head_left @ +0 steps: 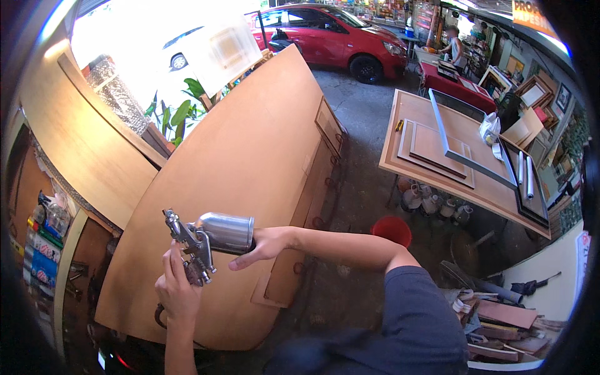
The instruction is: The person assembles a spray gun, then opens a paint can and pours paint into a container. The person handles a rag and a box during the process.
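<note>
You have two hands on one spray gun (199, 249) with one metal cup (226, 233): one left hand (177, 284), one right hand (267, 242). Under your grip is one large brown panel (240, 144). Right of your grip you have one red bucket (392, 232), at least four jugs (411, 198) and two pale rolls (530, 177). Well beyond your grip are two cars, one red (312, 39) and one white (179, 60), and, to the right, one other person (458, 50).

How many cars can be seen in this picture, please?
2: a red car at the top centre, and a white car at the upper left, partly washed out by glare. Others may be hidden in that brightness.
</note>
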### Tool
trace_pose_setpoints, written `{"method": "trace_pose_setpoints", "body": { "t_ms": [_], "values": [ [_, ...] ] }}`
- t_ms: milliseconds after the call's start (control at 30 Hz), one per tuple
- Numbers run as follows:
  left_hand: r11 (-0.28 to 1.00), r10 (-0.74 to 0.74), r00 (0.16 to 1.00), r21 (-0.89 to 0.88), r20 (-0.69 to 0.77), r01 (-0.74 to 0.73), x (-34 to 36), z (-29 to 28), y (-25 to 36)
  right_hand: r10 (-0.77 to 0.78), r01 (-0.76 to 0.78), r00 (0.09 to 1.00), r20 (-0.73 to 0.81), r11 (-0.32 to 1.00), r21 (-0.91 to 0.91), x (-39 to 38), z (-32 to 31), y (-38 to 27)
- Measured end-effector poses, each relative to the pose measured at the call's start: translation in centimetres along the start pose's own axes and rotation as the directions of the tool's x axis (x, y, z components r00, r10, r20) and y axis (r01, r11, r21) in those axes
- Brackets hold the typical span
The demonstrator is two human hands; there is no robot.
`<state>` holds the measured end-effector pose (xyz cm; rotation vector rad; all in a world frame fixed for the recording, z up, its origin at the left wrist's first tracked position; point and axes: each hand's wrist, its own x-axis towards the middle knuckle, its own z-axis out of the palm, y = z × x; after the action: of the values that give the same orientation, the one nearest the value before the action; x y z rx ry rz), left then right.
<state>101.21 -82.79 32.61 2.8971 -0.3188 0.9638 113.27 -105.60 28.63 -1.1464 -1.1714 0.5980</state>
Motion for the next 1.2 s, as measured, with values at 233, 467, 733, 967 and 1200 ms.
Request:
{"method": "trace_pose_setpoints", "body": {
  "t_ms": [233,467,733,967,1200],
  "values": [
    [0.993,-0.111,0.954,-0.017,0.279,0.121,3.2,-4.0,1.3,-0.076,0.085,0.996,0.048,0.605,-0.792,-1.5,1.5,0.6],
    [0.994,0.031,0.939,0.088,0.344,-0.065,5.2,-4.6,2.2,0.189,-0.047,0.982,-0.013,0.176,-0.983,-2.0,0.9,5.9],
    [0.986,0.100,0.989,0.143,-0.110,-0.084,-0.2,-2.3,-0.5,0.280,-0.184,0.937,-0.209,0.904,0.386,-1.5,4.2,-1.7],
    [0.995,0.032,0.853,0.067,0.520,-0.078,3.6,-6.0,-0.1,0.280,0.227,0.943,0.180,-0.146,-0.963,-2.0,4.4,4.5],
    [0.979,-0.057,0.901,0.199,0.429,-0.032,5.9,-6.8,0.0,0.047,0.104,0.990,0.130,0.368,-0.924,2.0,2.4,2.6]
  ]
}}
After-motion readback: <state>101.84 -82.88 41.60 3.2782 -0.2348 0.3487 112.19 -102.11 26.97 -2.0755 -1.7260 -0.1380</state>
